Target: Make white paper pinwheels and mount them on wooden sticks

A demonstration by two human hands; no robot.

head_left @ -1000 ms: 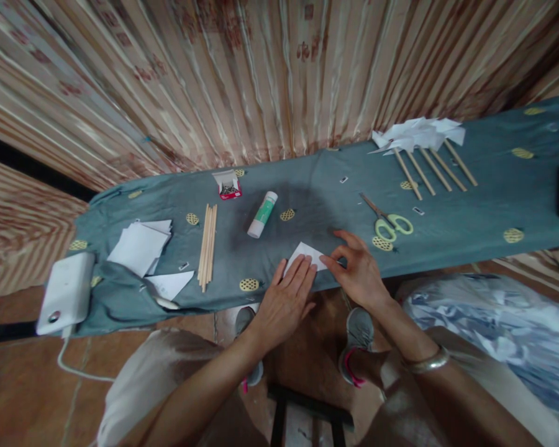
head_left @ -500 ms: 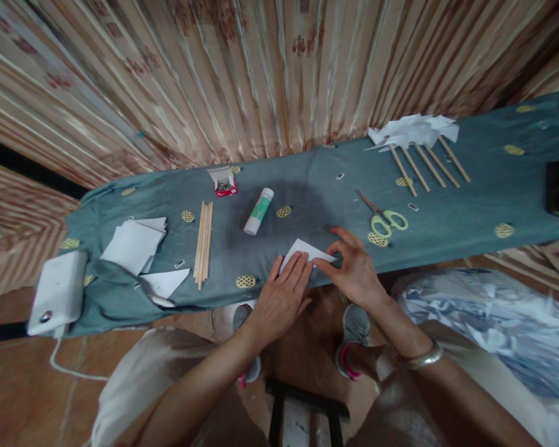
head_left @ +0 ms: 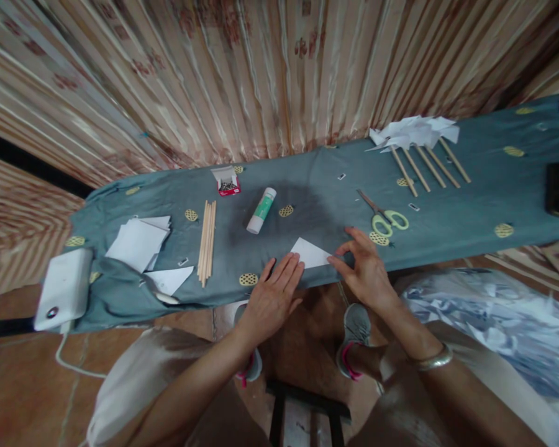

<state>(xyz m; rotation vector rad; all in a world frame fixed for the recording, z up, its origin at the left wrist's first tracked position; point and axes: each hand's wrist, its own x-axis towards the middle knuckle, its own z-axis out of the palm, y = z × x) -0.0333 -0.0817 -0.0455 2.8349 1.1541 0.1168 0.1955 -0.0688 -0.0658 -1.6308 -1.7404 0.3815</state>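
A small white folded paper triangle (head_left: pixel 310 253) lies near the front edge of the cloth-covered table. My left hand (head_left: pixel 274 298) is stretched flat, its fingertips resting on the paper's left end. At the opposite corner, the thumb and forefinger of my right hand (head_left: pixel 361 270) pinch the paper's tip. Beyond it lies a glue stick (head_left: pixel 261 211) with a green label. A pair of scissors (head_left: pixel 382 214) with light green handles is to the right, its blades pointing away from me.
Wooden sticks (head_left: pixel 207 242) lie left, beside stacked white paper (head_left: pixel 137 244) and another triangle (head_left: pixel 171 279). Behind are a red box (head_left: pixel 228 183) of small metal pieces and several paper pinwheels (head_left: pixel 417 132) on sticks. A white power bank (head_left: pixel 64 289) sits far left; a plastic bag (head_left: pixel 489 329) stands right.
My left hand has slid left and toward me, uncovering more of the paper. My right hand has shifted slightly right, still at the corner. The view has moved slightly.
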